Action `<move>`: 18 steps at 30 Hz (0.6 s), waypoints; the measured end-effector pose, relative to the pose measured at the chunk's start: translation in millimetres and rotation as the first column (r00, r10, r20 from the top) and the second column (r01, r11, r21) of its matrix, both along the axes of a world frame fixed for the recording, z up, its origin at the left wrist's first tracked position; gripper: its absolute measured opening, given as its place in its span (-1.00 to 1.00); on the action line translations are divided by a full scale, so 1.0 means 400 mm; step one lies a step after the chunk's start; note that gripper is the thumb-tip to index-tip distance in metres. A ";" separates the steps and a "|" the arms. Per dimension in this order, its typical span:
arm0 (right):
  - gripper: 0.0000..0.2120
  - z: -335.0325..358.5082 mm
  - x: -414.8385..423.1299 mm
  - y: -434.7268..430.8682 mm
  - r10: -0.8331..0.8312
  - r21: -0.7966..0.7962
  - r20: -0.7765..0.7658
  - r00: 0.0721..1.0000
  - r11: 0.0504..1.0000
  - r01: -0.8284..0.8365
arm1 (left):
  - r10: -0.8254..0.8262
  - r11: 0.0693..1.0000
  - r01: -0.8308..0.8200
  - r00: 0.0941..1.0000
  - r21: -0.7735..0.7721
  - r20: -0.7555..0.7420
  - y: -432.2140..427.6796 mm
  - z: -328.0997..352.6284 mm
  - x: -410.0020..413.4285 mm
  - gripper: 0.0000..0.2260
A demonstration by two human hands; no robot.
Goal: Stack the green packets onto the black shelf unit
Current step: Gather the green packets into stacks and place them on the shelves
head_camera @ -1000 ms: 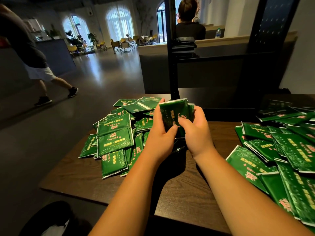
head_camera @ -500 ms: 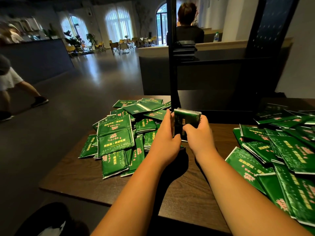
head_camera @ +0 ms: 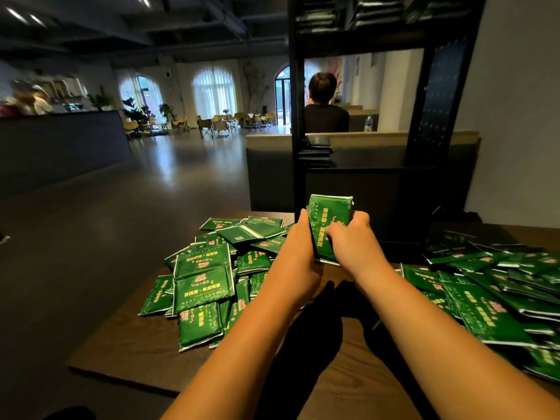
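A small bundle of green packets (head_camera: 329,221) stands upright between both hands above the brown table (head_camera: 151,353). My left hand (head_camera: 298,253) grips its left side. On the right side and front, my right hand (head_camera: 353,241) grips it. Directly behind the bundle rises the black shelf unit (head_camera: 360,40). A short stack of packets (head_camera: 316,150) lies on its middle shelf at the left. More packets (head_camera: 378,10) fill the top shelf. A loose heap of green packets (head_camera: 206,277) covers the table on my left, another heap (head_camera: 491,292) on my right.
A seated person (head_camera: 325,110) is visible through the shelf frame beyond a low partition (head_camera: 272,165). A water bottle (head_camera: 368,122) stands there. A dark counter (head_camera: 60,147) runs along the far left, with chairs and plants at the back of the room.
Both hands have lifted the bundle a little and turned its printed face toward me. My view has tilted up, showing the top shelf. The walking person has left the view.
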State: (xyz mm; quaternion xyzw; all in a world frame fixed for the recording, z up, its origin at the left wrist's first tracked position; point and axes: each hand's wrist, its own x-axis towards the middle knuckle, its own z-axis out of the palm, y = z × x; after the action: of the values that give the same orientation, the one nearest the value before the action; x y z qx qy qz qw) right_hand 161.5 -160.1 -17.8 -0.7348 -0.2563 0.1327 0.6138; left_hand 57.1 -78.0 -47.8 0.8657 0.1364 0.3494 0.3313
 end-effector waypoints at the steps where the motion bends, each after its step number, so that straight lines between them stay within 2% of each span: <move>1: -0.71 0.020 0.001 -0.010 0.013 -0.019 0.037 0.999 1.000 -0.012 | 0.013 0.999 -0.013 1.000 0.030 0.009 -0.003 0.019 0.005 -0.34; 5: -0.65 0.105 0.014 -0.049 0.061 -0.066 0.171 0.983 0.997 -0.050 | 0.030 0.995 -0.034 0.999 0.092 0.042 -0.011 0.103 0.024 -0.42; 11: -0.61 0.264 0.042 -0.112 0.227 -0.135 0.311 0.923 0.972 -0.194 | -0.012 0.991 -0.007 0.990 0.137 0.137 -0.032 0.267 0.029 -0.50; 15: -0.68 0.375 0.066 -0.131 0.221 -0.073 0.341 0.914 0.975 -0.208 | -0.074 0.984 0.047 0.985 0.171 0.153 -0.048 0.382 0.036 -0.50; 18: -0.73 0.450 0.086 -0.139 0.182 0.026 0.381 0.907 0.978 -0.207 | -0.060 0.969 0.008 0.977 0.245 0.204 -0.058 0.466 0.043 -0.51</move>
State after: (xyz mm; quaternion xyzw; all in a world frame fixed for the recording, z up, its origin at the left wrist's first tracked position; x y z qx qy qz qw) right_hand 195.8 -215.6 162.1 -0.6968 -0.4454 0.0414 0.5607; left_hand 74.3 -101.1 138.4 0.8604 0.0421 0.4469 0.2414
